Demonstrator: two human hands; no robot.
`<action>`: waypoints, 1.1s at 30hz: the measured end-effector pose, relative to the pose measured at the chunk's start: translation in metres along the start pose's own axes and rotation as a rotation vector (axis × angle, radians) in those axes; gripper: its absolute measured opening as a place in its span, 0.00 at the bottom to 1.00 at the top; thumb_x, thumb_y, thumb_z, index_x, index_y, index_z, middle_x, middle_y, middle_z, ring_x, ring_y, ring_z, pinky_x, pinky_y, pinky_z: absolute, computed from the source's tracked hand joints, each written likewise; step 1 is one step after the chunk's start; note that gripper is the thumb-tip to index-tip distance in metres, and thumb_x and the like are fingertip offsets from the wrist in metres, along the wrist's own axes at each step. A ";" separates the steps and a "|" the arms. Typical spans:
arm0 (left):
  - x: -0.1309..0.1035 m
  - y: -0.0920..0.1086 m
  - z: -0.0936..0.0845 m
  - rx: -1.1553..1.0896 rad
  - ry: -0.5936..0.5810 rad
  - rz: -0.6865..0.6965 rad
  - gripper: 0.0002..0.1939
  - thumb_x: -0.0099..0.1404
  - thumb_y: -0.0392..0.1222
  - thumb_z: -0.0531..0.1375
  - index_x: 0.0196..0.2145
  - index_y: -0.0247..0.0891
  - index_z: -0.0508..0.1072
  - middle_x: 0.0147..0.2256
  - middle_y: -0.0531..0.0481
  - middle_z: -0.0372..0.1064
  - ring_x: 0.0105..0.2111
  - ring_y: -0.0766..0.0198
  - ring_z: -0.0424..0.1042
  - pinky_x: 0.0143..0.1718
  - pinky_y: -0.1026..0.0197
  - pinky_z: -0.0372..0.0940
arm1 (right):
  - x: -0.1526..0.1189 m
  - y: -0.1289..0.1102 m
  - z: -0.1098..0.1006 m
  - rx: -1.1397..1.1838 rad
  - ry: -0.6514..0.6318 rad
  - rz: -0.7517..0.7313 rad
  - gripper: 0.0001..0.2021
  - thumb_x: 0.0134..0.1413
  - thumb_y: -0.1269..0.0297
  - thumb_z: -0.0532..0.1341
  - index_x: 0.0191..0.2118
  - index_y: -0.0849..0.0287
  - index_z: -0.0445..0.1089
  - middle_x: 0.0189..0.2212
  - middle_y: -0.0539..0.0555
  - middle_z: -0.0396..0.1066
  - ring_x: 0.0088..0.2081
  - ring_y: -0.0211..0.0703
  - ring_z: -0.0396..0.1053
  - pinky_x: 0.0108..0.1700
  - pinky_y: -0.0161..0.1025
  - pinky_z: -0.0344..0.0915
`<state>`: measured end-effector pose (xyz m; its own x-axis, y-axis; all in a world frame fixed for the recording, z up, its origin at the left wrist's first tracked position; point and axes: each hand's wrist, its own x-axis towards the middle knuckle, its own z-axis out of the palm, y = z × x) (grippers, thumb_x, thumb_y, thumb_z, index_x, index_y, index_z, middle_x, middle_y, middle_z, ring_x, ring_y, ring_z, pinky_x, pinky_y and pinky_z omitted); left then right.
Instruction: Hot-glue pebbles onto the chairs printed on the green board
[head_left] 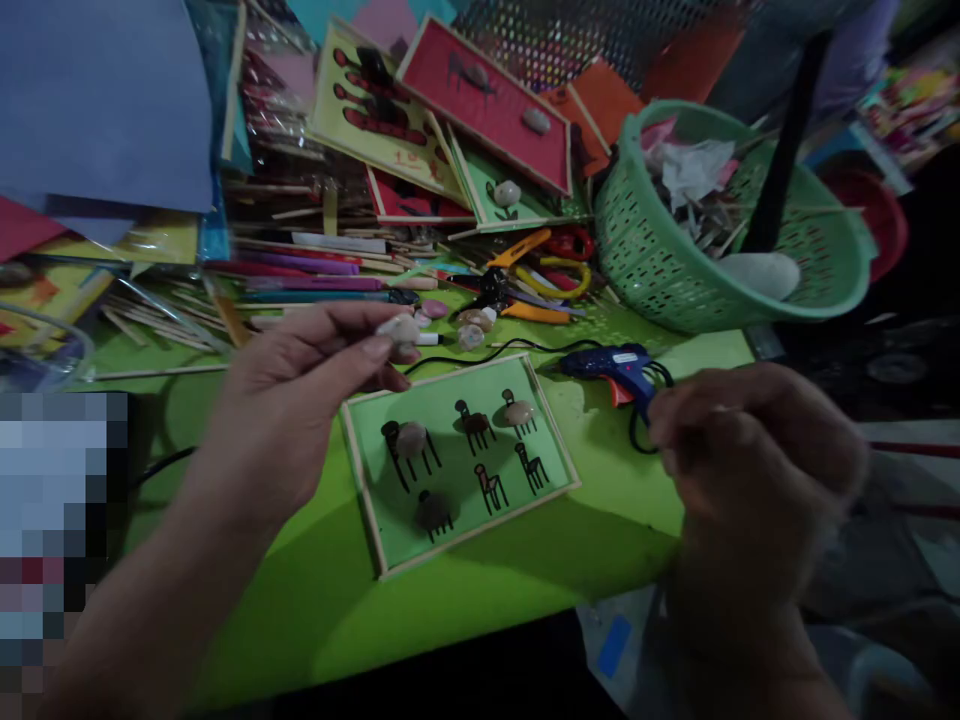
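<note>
A small pale pebble (pixel 401 332) is pinched between the thumb and fingers of my left hand (pixel 285 400), above the top left corner of a framed green card (pixel 450 545). Drawn black chairs fill the card, several with pebbles stuck on them, such as a round brownish pebble (pixel 412 440). My right hand (pixel 757 470) is closed and slightly blurred to the right of the card. Whatever its fingers pinch, if anything, is hidden. Just left of those fingers lies a blue glue gun (pixel 619 362) with a red trigger, its nozzle facing the card.
Behind the card lie loose pebbles (pixel 471 336), scissors (pixel 555 280), pens (pixel 322 284) and thin sticks. Other framed cards (pixel 495 100) are piled farther back. A green basket (pixel 652 260) with scraps stands at right. A black cord (pixel 480 358) runs behind the card.
</note>
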<state>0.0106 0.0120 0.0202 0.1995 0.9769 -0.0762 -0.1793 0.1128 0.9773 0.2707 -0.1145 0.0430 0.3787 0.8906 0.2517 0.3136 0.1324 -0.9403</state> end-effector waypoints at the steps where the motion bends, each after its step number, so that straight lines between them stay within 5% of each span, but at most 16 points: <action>1: -0.001 -0.003 0.001 0.004 -0.043 -0.029 0.08 0.61 0.38 0.68 0.39 0.44 0.84 0.37 0.50 0.79 0.32 0.65 0.76 0.32 0.65 0.75 | 0.003 0.000 0.001 0.050 0.000 -0.024 0.03 0.59 0.60 0.66 0.35 0.52 0.74 0.27 0.51 0.73 0.20 0.37 0.61 0.20 0.38 0.56; 10: -0.004 -0.014 0.006 -0.001 -0.198 -0.131 0.13 0.58 0.45 0.69 0.41 0.40 0.82 0.38 0.47 0.80 0.33 0.63 0.76 0.39 0.58 0.75 | 0.017 0.020 -0.002 0.221 -0.009 -0.035 0.06 0.51 0.62 0.72 0.34 0.54 0.77 0.28 0.51 0.78 0.19 0.34 0.62 0.19 0.34 0.55; 14: -0.005 -0.012 0.006 -0.040 -0.225 -0.148 0.12 0.57 0.44 0.69 0.40 0.41 0.83 0.38 0.48 0.80 0.32 0.64 0.75 0.39 0.59 0.74 | -0.010 0.017 -0.036 0.103 -0.048 -0.027 0.16 0.60 0.58 0.63 0.22 0.55 0.72 0.19 0.53 0.70 0.20 0.39 0.63 0.22 0.38 0.58; 17: -0.005 -0.012 0.007 -0.074 -0.246 -0.142 0.11 0.57 0.42 0.69 0.39 0.41 0.83 0.37 0.49 0.80 0.31 0.65 0.75 0.38 0.60 0.74 | -0.041 0.006 -0.072 -0.045 0.000 -0.042 0.18 0.57 0.59 0.64 0.18 0.54 0.68 0.15 0.51 0.63 0.20 0.42 0.62 0.23 0.40 0.59; 20: -0.004 -0.013 0.009 -0.128 -0.253 -0.121 0.09 0.58 0.38 0.67 0.38 0.41 0.83 0.35 0.50 0.80 0.31 0.65 0.75 0.38 0.60 0.74 | -0.070 -0.008 -0.103 -0.325 -0.151 0.121 0.07 0.48 0.63 0.72 0.36 0.52 0.77 0.30 0.54 0.74 0.28 0.44 0.69 0.29 0.41 0.66; 23: -0.003 -0.013 0.011 -0.154 -0.240 -0.119 0.10 0.58 0.34 0.65 0.38 0.39 0.82 0.36 0.50 0.79 0.33 0.66 0.76 0.41 0.61 0.74 | -0.083 -0.013 -0.117 -0.441 -0.318 0.206 0.29 0.49 0.63 0.72 0.59 0.48 0.70 0.49 0.58 0.75 0.33 0.42 0.71 0.35 0.41 0.71; 26: -0.003 -0.012 0.012 -0.157 -0.228 -0.120 0.10 0.58 0.31 0.64 0.38 0.36 0.82 0.39 0.48 0.79 0.35 0.66 0.76 0.43 0.62 0.74 | -0.073 -0.002 -0.115 -0.465 -0.179 0.162 0.24 0.60 0.59 0.65 0.61 0.49 0.67 0.53 0.58 0.74 0.37 0.42 0.71 0.42 0.42 0.70; 28: -0.002 -0.012 0.011 -0.160 -0.218 -0.110 0.10 0.59 0.31 0.64 0.39 0.36 0.81 0.39 0.47 0.79 0.36 0.65 0.77 0.43 0.62 0.73 | -0.054 0.012 -0.106 -0.551 -0.127 0.107 0.15 0.61 0.57 0.63 0.52 0.53 0.74 0.46 0.56 0.76 0.40 0.44 0.72 0.44 0.43 0.70; 33: 0.003 -0.013 0.004 -0.115 -0.176 -0.082 0.07 0.64 0.35 0.64 0.38 0.39 0.82 0.37 0.48 0.80 0.35 0.64 0.77 0.42 0.60 0.73 | -0.001 0.046 -0.074 -0.748 -0.096 -0.028 0.13 0.60 0.56 0.62 0.46 0.56 0.76 0.43 0.57 0.75 0.42 0.48 0.72 0.46 0.46 0.68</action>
<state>0.0175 0.0124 0.0083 0.3809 0.9181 -0.1094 -0.2619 0.2206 0.9395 0.3496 -0.1412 0.0169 0.2954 0.9298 0.2196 0.8424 -0.1450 -0.5190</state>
